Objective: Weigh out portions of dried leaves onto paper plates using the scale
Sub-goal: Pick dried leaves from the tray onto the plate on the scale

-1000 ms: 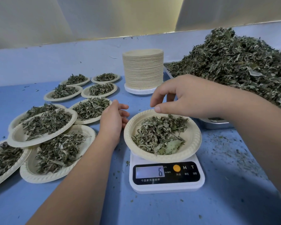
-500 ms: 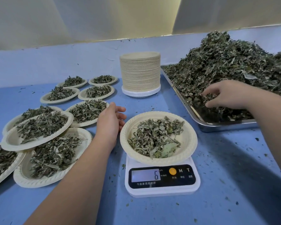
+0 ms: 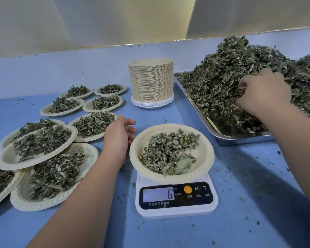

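A white digital scale in the front middle reads 6. On it sits a paper plate holding a small heap of pale dried leaves. My left hand rests on the blue table just left of that plate, fingers relaxed and empty. My right hand is up on the big pile of dried leaves in the metal tray at the right, fingers curled into the leaves and gripping some.
Several filled paper plates lie overlapping across the left half of the table. A tall stack of unused paper plates stands behind the scale. Leaf crumbs are scattered over the blue tabletop at the right.
My right hand left the plate on the scale, reached right into the tray, then climbed higher on the leaf pile and closed on leaves. The left hand stayed put; the scale reads 6 throughout.
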Available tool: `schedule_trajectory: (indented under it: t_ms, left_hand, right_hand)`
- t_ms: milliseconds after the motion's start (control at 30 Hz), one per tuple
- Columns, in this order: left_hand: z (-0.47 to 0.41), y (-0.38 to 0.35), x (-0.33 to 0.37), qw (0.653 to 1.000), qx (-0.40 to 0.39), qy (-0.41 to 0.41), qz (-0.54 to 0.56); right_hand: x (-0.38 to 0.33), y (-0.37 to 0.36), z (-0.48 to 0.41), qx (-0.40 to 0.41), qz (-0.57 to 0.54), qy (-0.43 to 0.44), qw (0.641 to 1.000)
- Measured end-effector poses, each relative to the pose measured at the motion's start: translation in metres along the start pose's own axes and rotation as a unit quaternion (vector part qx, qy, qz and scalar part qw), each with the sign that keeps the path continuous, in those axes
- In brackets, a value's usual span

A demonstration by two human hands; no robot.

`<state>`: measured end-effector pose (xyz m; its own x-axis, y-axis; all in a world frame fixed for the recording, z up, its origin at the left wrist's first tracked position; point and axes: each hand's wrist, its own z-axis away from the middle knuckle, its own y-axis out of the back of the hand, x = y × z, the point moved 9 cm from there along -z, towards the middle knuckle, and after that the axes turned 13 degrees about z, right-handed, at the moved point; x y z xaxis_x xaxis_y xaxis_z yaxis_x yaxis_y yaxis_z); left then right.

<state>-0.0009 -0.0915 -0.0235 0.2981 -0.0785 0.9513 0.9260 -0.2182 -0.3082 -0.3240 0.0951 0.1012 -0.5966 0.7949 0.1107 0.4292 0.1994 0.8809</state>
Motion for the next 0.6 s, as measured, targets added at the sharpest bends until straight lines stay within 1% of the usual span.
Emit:
schedule_trajectory:
  t_ms: [33,167,233,433,500,600]
  left_hand:
    - [0.0,0.0,0.0,1.0,0.0,-0.002,0.0]
    - [0.0,-0.001,0.001,1.0,-0.002,-0.007,-0.003]
    - [-0.001,-0.001,0.0,1.0,-0.002,-0.005,-0.003]
    - [-0.001,-0.001,0.0,1.0,-0.004,-0.006,-0.002]
    - [-0.001,0.0,0.001,1.0,-0.002,-0.008,-0.008]
    - [-0.001,0.0,0.001,1.0,0.0,-0.008,-0.006]
  right_hand:
    - [0.003,-0.002,0.0,-0.006,0.016,-0.008,1.0]
    - [0.005,-0.047,0.01,-0.152,0.02,-0.004,0.988]
    - [0.003,-0.059,0.015,-0.186,0.011,0.014,0.982]
    - [-0.015,-0.044,0.01,-0.18,-0.03,0.092,0.979]
    - [-0.023,-0.037,0.009,-0.156,-0.047,0.12,0.979]
    - [-0.029,-0.024,0.006,-0.104,-0.088,0.135,0.982]
